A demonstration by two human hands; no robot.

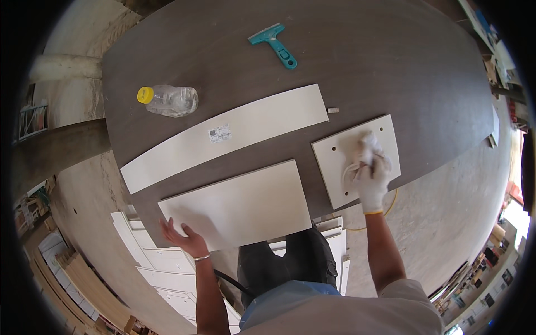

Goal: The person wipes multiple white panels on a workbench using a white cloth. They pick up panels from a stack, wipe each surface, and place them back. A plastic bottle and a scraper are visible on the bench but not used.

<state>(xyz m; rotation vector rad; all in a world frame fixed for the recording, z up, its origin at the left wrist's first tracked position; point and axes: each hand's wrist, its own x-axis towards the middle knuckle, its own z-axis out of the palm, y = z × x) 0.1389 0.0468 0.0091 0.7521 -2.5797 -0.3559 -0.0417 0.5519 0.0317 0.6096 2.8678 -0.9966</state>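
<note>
shirt [357,314], right hand [373,181] clenched round cloth [367,144] on white holed panel [336,173], left hand [190,240] unclenched

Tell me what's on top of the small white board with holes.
The gloved right hand holds a pale cloth on the board. Three dark holes show; whatever lies beneath hand and cloth is covered.

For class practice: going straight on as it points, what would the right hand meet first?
The way looks free for the right hand and its white cloth, over the holed panel, then dark tabletop; depth is unclear.
</note>
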